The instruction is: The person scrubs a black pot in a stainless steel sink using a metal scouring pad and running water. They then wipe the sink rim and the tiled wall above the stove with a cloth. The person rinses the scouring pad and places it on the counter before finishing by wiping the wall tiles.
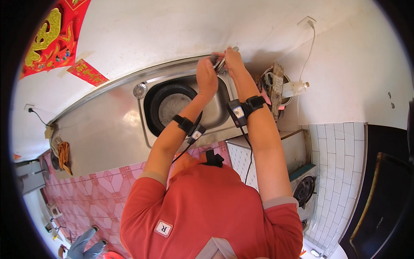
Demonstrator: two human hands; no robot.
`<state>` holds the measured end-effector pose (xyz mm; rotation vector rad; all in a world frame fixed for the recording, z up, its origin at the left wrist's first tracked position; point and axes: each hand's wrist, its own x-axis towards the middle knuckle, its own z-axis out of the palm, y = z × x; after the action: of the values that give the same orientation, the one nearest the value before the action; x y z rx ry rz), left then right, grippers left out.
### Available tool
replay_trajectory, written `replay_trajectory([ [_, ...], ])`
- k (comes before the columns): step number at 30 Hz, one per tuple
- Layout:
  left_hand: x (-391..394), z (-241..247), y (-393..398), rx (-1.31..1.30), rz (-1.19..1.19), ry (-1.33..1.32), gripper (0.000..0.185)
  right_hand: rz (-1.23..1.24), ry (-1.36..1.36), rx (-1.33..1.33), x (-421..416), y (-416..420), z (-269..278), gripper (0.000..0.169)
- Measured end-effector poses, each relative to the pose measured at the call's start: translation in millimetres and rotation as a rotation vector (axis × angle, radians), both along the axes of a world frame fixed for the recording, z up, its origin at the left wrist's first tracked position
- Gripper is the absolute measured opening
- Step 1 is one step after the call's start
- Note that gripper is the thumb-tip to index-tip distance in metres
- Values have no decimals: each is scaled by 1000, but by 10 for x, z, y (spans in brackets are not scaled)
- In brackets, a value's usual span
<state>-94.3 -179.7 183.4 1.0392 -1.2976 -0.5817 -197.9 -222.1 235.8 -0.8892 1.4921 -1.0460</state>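
Note:
My left hand (207,76) is raised over the back right of a stainless steel sink (223,110), its fingers curled near a dark, blurred thing that I cannot make out. My right hand (233,60) is closed around a metal faucet (221,65) at the sink's back edge. The two hands are close together, and the fingers partly hide the faucet. Inside the sink sits a round black basin (154,113), below and left of my hands. A metal sink strainer (140,90) lies at the sink's left back corner.
Right of the sink stand a pot with a wooden board (277,87), a grater and a plastic bottle (296,89). A gas stove (304,191) is at the right. Brown gloves or cloths (64,155) lie at the steel counter's (100,136) left end. A person's legs (84,242) show at lower left.

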Motion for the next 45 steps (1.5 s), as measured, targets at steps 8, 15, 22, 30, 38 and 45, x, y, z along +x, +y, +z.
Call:
replay_trajectory([
  [8,-153,-210,-88,-62,108,-357,21,-30,-90,-16,53,9,-23,33],
  [15,-9,-170,-338,675,-906,434,42,-59,-121,-5,-11,28,84,32],
  [22,95,-240,-321,1286,-1401,1246,47,-28,-62,26,-16,3,78,37],
  [30,223,-354,-44,817,-451,1034,33,-2,29,42,12,-20,28,33],
  [38,48,-229,235,217,-203,-109,81,-3,100,30,4,-93,-13,33],
  [45,26,127,275,263,-177,-322,50,-33,85,-35,72,-81,-160,48],
])
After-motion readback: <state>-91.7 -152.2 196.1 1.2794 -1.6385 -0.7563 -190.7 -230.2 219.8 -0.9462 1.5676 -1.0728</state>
